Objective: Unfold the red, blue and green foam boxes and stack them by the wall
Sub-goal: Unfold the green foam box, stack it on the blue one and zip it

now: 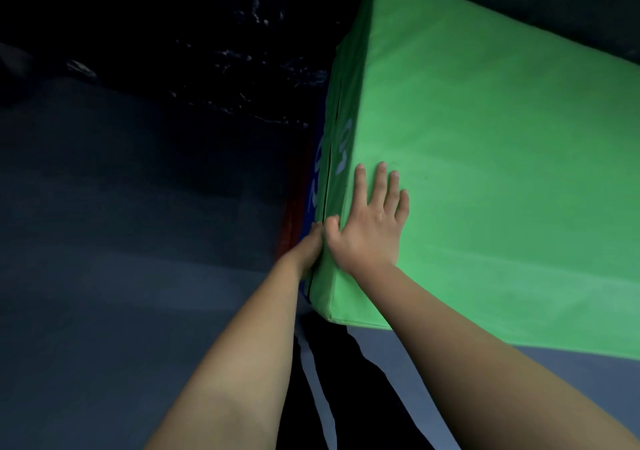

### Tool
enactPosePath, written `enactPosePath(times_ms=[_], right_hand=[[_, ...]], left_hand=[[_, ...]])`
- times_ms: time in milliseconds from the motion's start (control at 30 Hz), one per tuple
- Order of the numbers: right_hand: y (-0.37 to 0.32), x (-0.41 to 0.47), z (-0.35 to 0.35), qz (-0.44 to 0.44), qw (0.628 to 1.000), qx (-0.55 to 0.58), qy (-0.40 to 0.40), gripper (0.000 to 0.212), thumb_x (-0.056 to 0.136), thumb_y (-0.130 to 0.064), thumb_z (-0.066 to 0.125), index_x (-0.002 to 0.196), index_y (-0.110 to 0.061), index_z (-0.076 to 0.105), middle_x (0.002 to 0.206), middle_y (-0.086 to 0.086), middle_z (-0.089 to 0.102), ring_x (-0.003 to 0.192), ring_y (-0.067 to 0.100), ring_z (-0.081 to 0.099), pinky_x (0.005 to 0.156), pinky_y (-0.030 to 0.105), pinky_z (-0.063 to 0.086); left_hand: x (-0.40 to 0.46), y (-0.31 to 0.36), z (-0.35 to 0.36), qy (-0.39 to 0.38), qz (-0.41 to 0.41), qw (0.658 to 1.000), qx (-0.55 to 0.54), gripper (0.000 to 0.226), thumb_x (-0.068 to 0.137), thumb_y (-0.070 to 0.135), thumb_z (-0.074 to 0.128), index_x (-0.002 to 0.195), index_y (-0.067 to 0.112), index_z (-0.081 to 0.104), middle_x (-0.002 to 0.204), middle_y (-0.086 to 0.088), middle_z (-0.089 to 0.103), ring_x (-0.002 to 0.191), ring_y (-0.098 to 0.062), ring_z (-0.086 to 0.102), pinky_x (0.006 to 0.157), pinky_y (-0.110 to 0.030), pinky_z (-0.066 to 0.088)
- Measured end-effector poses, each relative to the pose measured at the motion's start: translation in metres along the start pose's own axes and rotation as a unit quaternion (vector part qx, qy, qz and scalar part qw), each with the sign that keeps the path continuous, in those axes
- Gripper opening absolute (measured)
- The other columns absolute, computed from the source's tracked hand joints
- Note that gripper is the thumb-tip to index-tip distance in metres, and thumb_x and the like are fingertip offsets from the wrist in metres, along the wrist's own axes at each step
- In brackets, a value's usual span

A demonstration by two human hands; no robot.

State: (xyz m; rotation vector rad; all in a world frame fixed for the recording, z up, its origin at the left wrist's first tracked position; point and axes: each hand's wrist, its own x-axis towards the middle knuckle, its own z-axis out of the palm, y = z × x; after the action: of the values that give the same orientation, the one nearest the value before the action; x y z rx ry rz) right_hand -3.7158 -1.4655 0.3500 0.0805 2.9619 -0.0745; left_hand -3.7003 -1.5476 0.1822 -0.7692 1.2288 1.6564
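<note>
The green box [485,172] sits on top of the blue box [320,172], and I see a bit of the red box [289,214] under that. My right hand [369,221] lies flat on the green top, fingers straight. My left hand [306,248] holds the side edge, but I cannot tell how its fingers curl. If I push too hard, the stack could tip. The dark wall [173,34] is just behind. The floor [104,224] is grey.
</note>
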Motion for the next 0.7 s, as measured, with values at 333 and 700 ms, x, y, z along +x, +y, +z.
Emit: enactPosePath(times_ms=[333, 700], right_hand=[[0.007, 0.091, -0.043, -0.045, 0.999, -0.012, -0.023, 0.082, 0.086, -0.055, 0.047, 0.152, -0.009, 0.03, 0.158, 0.025, 0.025, 0.148, 0.042, 0.02, 0.121, 0.055, 0.015], [-0.052, 0.232, -0.057, -0.09, 0.995, -0.039, 0.01, 0.068, 0.087, -0.041, 0.05, 0.148, -0.013, 0.041, 0.167, 0.021, 0.01, 0.156, 0.035, 0.004, 0.125, 0.054, 0.004]], left_hand=[[-0.052, 0.148, 0.009, 0.077, 0.047, 0.994, 0.064, 0.077, 0.099, 0.071, 0.018, 0.158, 0.024, 0.034, 0.164, -0.005, 0.032, 0.15, -0.023, 0.031, 0.124, -0.044, 0.02], [0.022, 0.262, 0.001, 0.027, 0.133, 0.99, 0.049, 0.034, 0.111, 0.033, 0.032, 0.123, 0.02, 0.06, 0.112, 0.001, 0.066, 0.108, -0.018, 0.061, 0.088, -0.03, 0.048]])
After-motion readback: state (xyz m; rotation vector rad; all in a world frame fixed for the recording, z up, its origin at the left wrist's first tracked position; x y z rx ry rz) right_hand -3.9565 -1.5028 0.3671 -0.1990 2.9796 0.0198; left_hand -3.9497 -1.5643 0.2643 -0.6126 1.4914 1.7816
